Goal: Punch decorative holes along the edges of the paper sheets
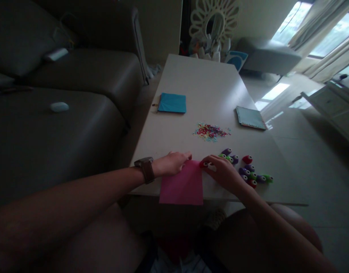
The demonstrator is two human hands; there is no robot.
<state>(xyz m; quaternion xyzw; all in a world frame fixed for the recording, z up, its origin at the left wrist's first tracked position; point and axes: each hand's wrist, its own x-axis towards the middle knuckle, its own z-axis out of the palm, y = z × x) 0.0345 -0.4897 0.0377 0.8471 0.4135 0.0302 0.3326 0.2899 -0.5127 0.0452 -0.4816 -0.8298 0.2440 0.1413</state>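
- At the counter's (197, 83) near edge: pink paper sheet (182, 184) lies flat, its front overhanging the rim.
- Left hand (173, 163), fingers flat, presses the sheet's far left corner.
- Right hand (222, 172) pinches a small red punch (204, 164) at the sheet's far right corner.
- Progress, judged: a confetti pile (211, 131) is already on the counter; pink sheet looks uncut.
- Count: about ten spare punches (248, 170); one blue paper pad (172, 102); one pale bordered pad (250, 118).
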